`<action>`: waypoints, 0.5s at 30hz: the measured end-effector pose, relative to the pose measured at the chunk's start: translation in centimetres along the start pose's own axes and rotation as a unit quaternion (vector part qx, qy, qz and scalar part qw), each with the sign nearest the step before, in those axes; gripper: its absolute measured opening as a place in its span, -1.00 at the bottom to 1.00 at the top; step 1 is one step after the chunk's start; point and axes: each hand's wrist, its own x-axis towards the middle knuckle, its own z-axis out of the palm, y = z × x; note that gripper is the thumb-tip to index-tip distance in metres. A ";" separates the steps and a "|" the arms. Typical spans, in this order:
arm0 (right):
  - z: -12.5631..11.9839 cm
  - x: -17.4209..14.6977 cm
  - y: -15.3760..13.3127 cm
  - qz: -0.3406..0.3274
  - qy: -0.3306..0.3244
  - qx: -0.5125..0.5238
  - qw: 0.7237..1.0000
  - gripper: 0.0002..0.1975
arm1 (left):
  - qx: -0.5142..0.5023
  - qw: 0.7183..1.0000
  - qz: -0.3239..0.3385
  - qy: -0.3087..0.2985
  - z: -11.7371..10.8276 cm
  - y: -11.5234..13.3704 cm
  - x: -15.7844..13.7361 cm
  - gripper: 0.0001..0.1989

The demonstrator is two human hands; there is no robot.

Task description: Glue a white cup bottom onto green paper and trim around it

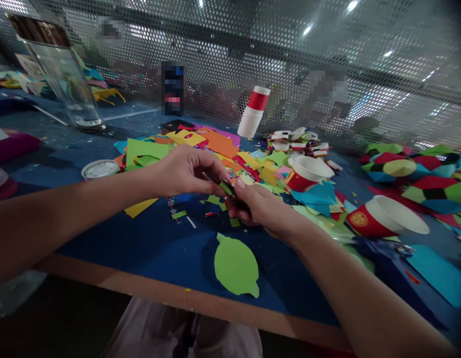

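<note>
My left hand (184,171) and my right hand (262,206) meet above the middle of the blue table. Their fingertips pinch a small dark and green piece (226,188), which looks like paper; the fingers cover most of it. A light-green leaf-shaped paper cutout (236,266), with a tab at each end, lies below my right hand near the table's front edge. Under and beyond my fingers are small green paper scraps (213,200). Behind my left hand rests a sheet of green paper (141,151), partly covered by that hand.
Beyond the hands spreads a heap of coloured paper (219,141). A stack of paper cups (255,112) stands behind it. Two cut red-and-white cups, including the nearer one (372,216), lie to the right. A glass bottle (68,82) stands at left before a perforated metal screen (230,64).
</note>
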 end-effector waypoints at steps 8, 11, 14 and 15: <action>-0.1 0.0 0.1 0.003 0.008 0.013 1.000 -0.29 | 0.018 1.000 0.012 0.002 -0.2 0.2 -0.1 -0.83; -0.1 -0.1 0.1 0.003 0.010 0.008 1.000 -0.30 | 0.030 1.000 0.003 -0.006 -0.2 0.2 -0.2 -0.82; 0.0 -0.1 -0.1 0.003 0.013 0.006 1.000 -0.30 | 0.030 1.000 0.004 0.000 -0.1 0.3 -0.2 -0.83; 0.0 -0.2 -0.1 0.004 0.015 0.005 1.000 -0.30 | 0.031 1.000 0.006 0.003 -0.1 0.3 -0.2 -0.83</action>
